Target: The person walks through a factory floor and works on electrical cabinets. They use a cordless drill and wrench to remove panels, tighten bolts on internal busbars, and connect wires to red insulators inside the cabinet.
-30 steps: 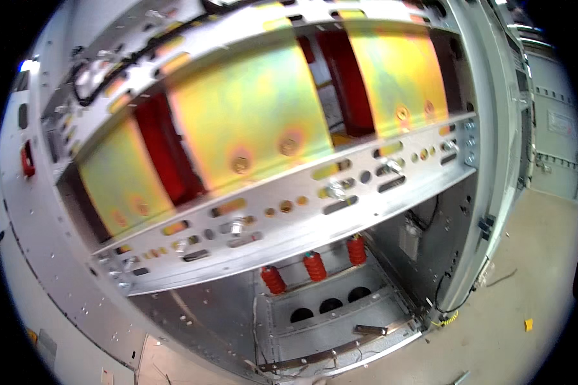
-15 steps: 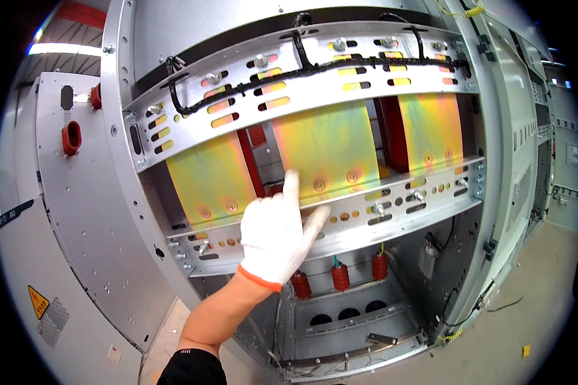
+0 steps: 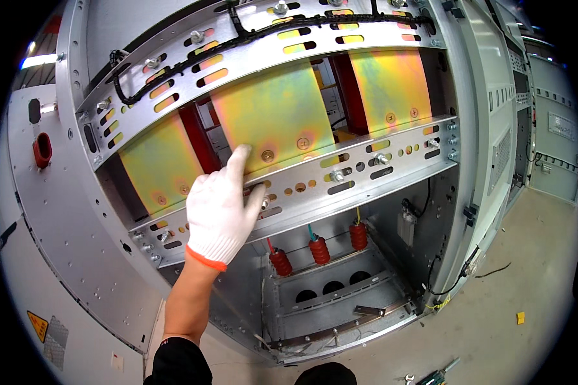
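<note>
One hand [image 3: 219,215] is in view, the left, in a white knit glove with an orange cuff; it lies open and flat against the front of a grey switchgear cabinet [image 3: 64,237], fingers spread and gripping nothing. The index finger points up onto the lower edge of the middle iridescent yellow plate [image 3: 273,119], while the thumb and palm rest on the slotted steel rail [image 3: 340,176] that runs across just beneath the plates. The right hand is out of view. That middle plate sits between two others of the same finish, parted by dark red uprights [image 3: 199,138], and appears fixed to the rail by the small screws [image 3: 268,155] near its lower edge, though the fisheye bend makes the fastening hard to read. It looks like thin, stiff sheet metal, light for its area, smooth and somewhat slippery under a knit glove, with edges that could be sharp; a sound hold would be at its lower edge or sides, not on the flat face. Below the rail stand three red ribbed insulators [image 3: 319,250], and a black cable bundle [image 3: 192,58] runs along the upper rail.
</note>
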The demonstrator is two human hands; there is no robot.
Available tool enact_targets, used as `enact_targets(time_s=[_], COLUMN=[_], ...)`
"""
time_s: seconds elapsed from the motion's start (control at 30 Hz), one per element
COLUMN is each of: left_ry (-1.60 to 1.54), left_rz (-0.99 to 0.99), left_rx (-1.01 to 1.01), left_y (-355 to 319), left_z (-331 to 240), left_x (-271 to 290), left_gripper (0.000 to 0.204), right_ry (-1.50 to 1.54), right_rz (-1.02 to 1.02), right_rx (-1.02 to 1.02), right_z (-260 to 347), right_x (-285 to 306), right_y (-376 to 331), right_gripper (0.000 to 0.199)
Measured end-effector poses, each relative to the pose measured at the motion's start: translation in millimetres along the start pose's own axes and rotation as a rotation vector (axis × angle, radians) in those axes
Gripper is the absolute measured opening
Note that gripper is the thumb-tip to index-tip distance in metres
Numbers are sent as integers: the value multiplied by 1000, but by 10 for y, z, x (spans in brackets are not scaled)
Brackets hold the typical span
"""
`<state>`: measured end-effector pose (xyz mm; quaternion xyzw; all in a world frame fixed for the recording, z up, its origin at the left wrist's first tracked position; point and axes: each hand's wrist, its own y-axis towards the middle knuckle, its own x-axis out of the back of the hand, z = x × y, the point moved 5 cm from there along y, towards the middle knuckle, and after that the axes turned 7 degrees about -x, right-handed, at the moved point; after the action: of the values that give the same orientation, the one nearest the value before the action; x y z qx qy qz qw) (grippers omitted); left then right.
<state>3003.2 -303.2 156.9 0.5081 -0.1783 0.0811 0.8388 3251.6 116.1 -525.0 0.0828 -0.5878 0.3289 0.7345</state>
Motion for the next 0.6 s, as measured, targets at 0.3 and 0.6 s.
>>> enact_targets(time_s=[0.3,0.6], left_ry=[-48,176], left_rz=[-270,131], left_rx=[-62,143], left_y=[-266,-339], left_z=[-387,-342], left_x=[381,-153], left_gripper=[36,22], right_ry=[-48,-59], right_rz=[69,21], right_rx=[12,-127], right_z=[101,446], right_x=[101,632], right_y=[28,35], right_gripper=[47,22])
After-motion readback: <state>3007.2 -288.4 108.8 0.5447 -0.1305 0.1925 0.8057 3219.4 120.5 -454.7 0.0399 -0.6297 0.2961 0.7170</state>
